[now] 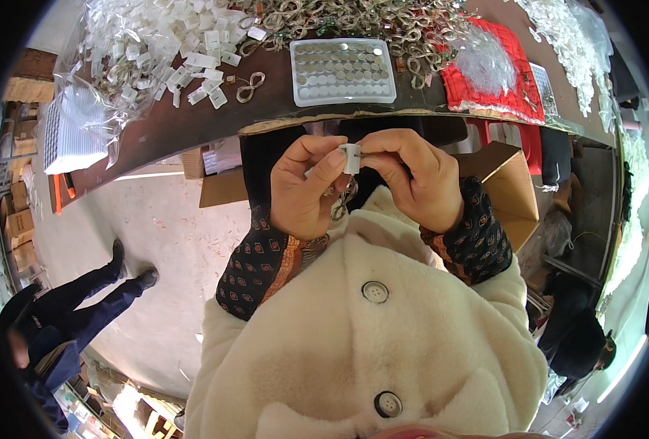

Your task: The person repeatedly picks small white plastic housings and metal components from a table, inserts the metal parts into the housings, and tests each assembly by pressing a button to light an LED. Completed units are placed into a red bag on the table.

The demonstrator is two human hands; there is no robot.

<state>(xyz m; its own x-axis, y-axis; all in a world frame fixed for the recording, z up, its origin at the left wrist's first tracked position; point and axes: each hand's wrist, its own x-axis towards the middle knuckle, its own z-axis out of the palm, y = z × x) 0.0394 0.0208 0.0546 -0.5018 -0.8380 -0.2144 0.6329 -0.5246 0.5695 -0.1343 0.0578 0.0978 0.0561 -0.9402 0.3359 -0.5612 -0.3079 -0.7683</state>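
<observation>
Both thumbs & forefingers pinch a small white tag (351,158) at chest height, below the table edge. Left hand (306,189) grips its left side, right hand (412,179) its right. Metal loop piece (343,201) dangles under the tag btwn the palms. Above, on the table (193,124): white tray (343,71) of round discs, pile of loose tags (163,44).

The person wears a cream fleece vest (361,344) with two round grey buttons (375,292) down the front. Under it are dark sleeves (255,267) with a small red and orange pattern, and the cuffs have an orange striped band. Both hands (306,192) are bare.
</observation>
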